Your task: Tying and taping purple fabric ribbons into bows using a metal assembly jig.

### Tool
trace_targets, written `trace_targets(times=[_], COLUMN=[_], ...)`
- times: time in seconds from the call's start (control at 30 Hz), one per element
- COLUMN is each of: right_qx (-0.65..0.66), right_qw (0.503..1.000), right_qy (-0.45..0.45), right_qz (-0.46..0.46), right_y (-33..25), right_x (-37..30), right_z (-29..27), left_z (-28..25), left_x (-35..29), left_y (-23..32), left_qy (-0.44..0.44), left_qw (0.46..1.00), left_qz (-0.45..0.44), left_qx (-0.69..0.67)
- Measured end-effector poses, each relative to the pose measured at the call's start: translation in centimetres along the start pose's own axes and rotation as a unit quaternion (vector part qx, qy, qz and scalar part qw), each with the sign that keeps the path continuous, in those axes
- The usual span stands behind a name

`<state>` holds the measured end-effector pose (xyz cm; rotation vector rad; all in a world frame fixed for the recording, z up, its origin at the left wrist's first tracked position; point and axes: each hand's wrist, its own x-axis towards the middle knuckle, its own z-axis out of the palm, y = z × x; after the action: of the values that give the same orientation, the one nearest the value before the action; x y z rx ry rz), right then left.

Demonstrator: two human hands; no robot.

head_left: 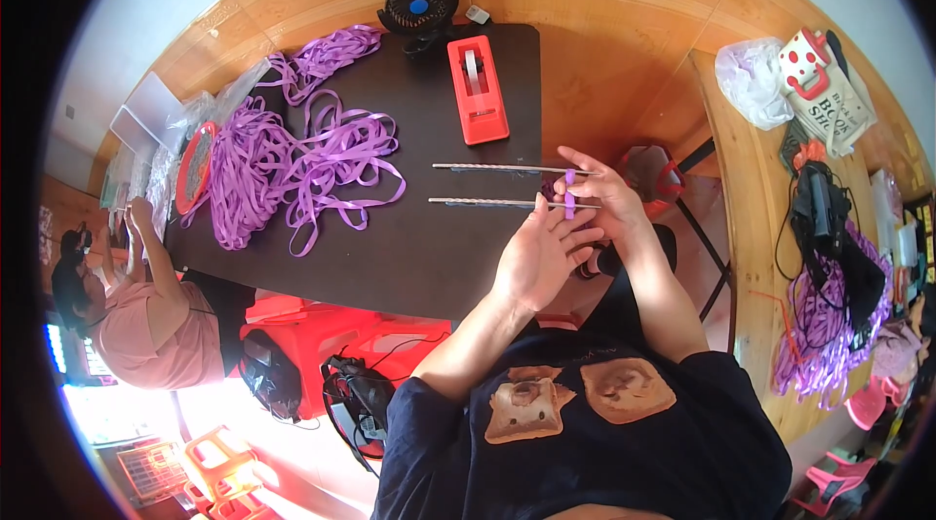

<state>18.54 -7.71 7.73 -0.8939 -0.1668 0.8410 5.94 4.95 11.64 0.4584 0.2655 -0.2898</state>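
- Purple strip (569, 194) bridges two metal rods (478, 200) near their right ends, past the surface (419, 252) edge; overhang likely gives fingers room.
- Left hand (542, 262): grip loosely wide, thumb by lower rod.
- Right hand (606, 196): at strip, can't tell if grip is closed.
- Rods parallel, long axes left-right; strip crosswise.

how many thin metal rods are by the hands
2: the far rod runs to the right hand; the near rod, closer to the person, runs to the left hand. Purple ribbon heaps could hide others.
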Motion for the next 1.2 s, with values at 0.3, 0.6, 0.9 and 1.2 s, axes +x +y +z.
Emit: trace_targets(times=[0.3,0.6,0.9,1.2], right_qx=[0.260,0.087,0.108,-0.120], right_qw=[0.962,0.996,0.993,0.979], right_qy=[-0.085,-0.024,-0.014,0.108], right_qz=[0.017,-0.011,-0.035,-0.122], right_y=[1.9,1.7,0.5,0.0], right_x=[0.9,1.1,-0.7,-2.3], right_z=[0.7,-0.6,0.2,2.3], left_z=[-0.1,0.2,0.1,-0.2], left_x=[0.0,0.0,-0.1,0.0], left_y=[0.0,0.1,0.1,0.0], left_qy=[-0.008,-0.007,-0.009,-0.011], left_qw=[1.000,1.000,1.000,1.000], left_qz=[0.000,-0.001,-0.001,0.002], left_qx=[-0.016,-0.004,-0.003,0.006])
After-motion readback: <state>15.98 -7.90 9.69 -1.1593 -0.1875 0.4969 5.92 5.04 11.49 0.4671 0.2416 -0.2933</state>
